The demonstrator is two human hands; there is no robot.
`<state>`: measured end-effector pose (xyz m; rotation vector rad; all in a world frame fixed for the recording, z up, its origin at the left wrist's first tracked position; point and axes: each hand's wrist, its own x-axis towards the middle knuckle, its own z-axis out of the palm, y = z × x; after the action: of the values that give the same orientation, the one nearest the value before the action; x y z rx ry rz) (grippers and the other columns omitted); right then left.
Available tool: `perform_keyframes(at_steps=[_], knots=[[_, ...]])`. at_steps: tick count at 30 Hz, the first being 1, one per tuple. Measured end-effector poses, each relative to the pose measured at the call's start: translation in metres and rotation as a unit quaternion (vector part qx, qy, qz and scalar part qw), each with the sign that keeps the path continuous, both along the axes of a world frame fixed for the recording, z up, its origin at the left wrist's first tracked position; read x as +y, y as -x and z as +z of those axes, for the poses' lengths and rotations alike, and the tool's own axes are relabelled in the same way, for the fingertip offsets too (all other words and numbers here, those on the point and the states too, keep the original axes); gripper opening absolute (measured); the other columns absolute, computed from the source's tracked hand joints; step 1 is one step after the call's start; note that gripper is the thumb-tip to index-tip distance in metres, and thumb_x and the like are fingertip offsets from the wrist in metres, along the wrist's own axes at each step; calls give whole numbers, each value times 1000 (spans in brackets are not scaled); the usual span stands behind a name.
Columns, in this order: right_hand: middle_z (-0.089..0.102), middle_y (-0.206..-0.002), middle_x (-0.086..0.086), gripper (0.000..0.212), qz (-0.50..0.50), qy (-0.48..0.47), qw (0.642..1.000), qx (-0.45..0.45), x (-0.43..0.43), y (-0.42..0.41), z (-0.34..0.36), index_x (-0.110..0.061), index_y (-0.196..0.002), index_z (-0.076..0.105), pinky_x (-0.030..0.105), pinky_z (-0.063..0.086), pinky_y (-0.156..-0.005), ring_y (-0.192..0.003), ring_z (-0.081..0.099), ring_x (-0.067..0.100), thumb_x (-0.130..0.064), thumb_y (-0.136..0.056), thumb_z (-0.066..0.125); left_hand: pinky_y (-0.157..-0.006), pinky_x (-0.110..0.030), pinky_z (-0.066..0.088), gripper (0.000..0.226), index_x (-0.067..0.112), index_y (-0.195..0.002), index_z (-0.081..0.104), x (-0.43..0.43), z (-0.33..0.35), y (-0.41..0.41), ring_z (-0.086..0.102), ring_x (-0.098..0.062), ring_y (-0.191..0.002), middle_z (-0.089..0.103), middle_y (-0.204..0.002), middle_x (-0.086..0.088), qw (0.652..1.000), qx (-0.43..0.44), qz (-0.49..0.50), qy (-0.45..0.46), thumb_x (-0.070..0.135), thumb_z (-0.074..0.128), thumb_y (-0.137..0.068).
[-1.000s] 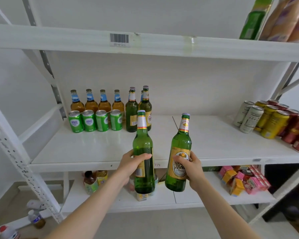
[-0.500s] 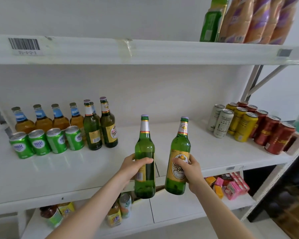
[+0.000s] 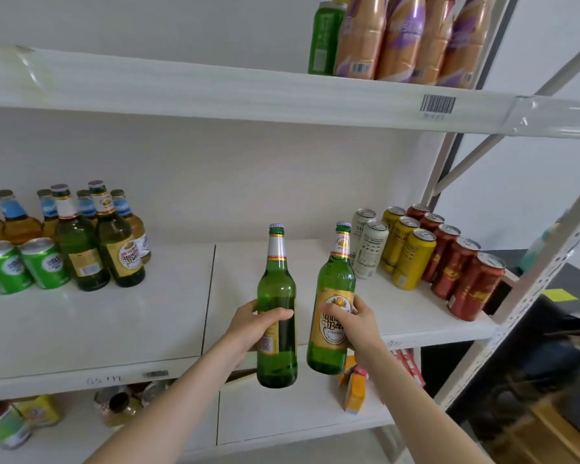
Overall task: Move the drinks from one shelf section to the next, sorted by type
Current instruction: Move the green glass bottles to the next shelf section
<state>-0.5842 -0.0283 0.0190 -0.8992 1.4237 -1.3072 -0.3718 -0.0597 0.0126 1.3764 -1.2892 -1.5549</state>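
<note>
1. While both hands hold a bottle out in front of the middle shelf (image 3: 148, 329), there's loads parked around them. The left section has green cans (image 3: 24, 266) up front, amber bottles with blue neck labels (image 3: 17, 222) behind, and two green beer bottles (image 3: 81, 249) standing upright just beside those.
2. Over on the right section: white cans (image 3: 370, 249), then yellow cans (image 3: 412, 259), then red cans (image 3: 466, 279), all upright in rows running toward the front edge.
3. Bare white board sits between the two groups, with a seam (image 3: 210, 296) running front to back. The white cans are the closest thing, just behind and to the right of the right-hand bottle's neck.
4. The top shelf (image 3: 215, 92) carries gold-and-purple bottles (image 3: 399, 35), a green bottle (image 3: 325, 38) and a barcode sticker (image 3: 437, 105). The lower shelf (image 3: 282, 413) shows orange cartons (image 3: 354, 390) and some jars (image 3: 121, 403), partly hidden by the arms.
5. The left hand (image 3: 252, 329) is clamped round the plain green bottle (image 3: 277, 289) at mid-body, thumb across the near face and fingers wrapped behind. It's upright, with its base hanging below the shelf's front edge.
6. The right hand (image 3: 355, 326) is clamped round the labelled green bottle (image 3: 334, 283), thumb on the gold label and fingers curled round the right side. It tilts a bit, neck leaning right. The two bottles are close but apart.
</note>
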Motion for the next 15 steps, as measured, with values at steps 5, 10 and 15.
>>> perform_keyframes(at_steps=[5, 10, 15], knots=[[76, -88, 2, 42, 13, 0, 1000, -13, -26, 39, -3, -20, -105, 63, 36, 60, -67, -80, 74, 22, -20, -68, 84, -78, -37, 56, 47, 28, -106, 63, -19, 3, 42, 67, -22, -97, 72, -103, -3, 1000, -5, 18, 2, 47, 83, -68], [76, -87, 2, 43, 26, 1, 999, -22, -72, 62, -5, -20, -104, 64, 32, 58, -62, -78, 74, 20, -18, -66, 86, -73, -34, 54, 47, 28, -105, 65, -62, 5, 65, 68, -21, -95, 73, -101, -1, 999, -11, 37, 9, 44, 85, -66], [75, -89, 0, 48, 33, -8, 999, -27, -122, 72, -8, -23, -105, 62, 31, 58, -62, -80, 74, 19, -20, -65, 87, -67, -30, 52, 43, 29, -104, 64, -108, 7, 77, 67, -18, -94, 72, -100, 1, 998, -23, 49, 19, 42, 85, -68]])
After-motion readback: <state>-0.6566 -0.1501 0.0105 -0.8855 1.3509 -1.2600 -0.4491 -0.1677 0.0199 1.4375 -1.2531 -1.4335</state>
